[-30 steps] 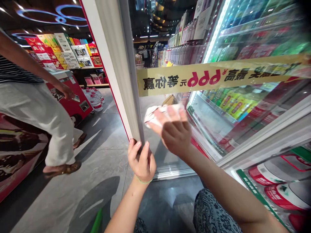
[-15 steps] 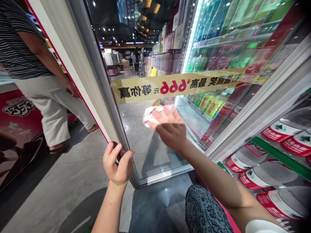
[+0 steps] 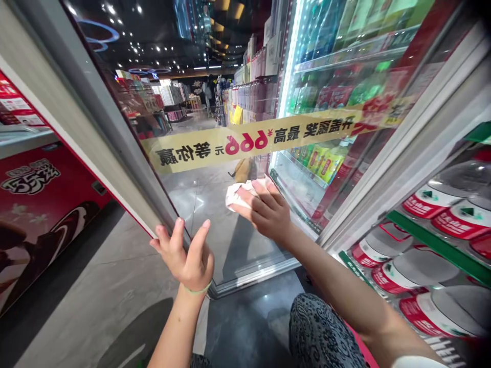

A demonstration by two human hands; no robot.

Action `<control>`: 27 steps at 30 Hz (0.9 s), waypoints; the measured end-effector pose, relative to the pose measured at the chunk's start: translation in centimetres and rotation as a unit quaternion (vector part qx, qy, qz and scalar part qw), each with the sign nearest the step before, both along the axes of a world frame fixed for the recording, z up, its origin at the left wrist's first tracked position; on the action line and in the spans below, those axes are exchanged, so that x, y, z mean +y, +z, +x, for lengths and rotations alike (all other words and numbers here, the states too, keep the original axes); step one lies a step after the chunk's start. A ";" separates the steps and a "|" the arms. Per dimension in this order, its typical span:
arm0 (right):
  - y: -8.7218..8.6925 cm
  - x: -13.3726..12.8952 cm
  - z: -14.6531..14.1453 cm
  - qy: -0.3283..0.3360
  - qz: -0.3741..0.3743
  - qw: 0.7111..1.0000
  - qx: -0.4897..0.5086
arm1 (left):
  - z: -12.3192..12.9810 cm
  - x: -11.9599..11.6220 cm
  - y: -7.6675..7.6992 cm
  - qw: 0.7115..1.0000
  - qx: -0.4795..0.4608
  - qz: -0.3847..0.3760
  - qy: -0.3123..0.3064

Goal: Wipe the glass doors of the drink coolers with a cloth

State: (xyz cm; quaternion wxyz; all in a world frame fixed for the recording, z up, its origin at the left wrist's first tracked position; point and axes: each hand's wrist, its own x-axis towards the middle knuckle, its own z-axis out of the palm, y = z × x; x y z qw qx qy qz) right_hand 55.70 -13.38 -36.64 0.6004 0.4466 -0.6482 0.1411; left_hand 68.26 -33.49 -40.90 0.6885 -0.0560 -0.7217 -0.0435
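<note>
My right hand (image 3: 268, 214) presses a crumpled white cloth (image 3: 235, 198) against the inner face of a glass door (image 3: 215, 230), below a yellow sticker strip (image 3: 176, 156) with reversed lettering. Its fingers lie over the cloth. At the grey metal door frame (image 3: 126, 153), my left hand (image 3: 187, 255) has its fingers spread apart, the fingertips beside or touching the frame's edge; contact is unclear. A thin band circles the left wrist.
Large water bottles (image 3: 429, 276) with red labels stand on green-edged shelves at right. Through the glass show a lit drinks fridge (image 3: 310, 66) and stacked goods. A red freezer (image 3: 72, 209) stands at left. My patterned knee (image 3: 322, 332) is below.
The view has turned left, and the person in the striped top is out of sight. My left hand's fingers have spread wider. The cloth has shifted slightly lower on the glass.
</note>
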 end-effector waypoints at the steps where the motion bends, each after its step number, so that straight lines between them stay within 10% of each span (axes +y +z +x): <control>1: 0.0 0.4 -0.1 0.000 -0.004 1.000 0.000 | -0.1 0.5 0.2 1.000 -0.013 -0.011 0.004; 14: -1.3 4.7 -1.9 -0.074 -0.180 0.979 -0.058 | -3.7 7.9 3.7 0.997 -0.057 -0.027 -0.046; 18: -3.0 5.7 -2.4 -0.069 -0.121 0.990 -0.016 | -4.5 9.6 3.8 0.994 -0.076 -0.042 -0.073; 27: -4.3 8.5 -3.4 -0.068 -0.127 0.989 -0.033 | -4.7 8.8 3.1 0.992 -0.048 -0.092 -0.067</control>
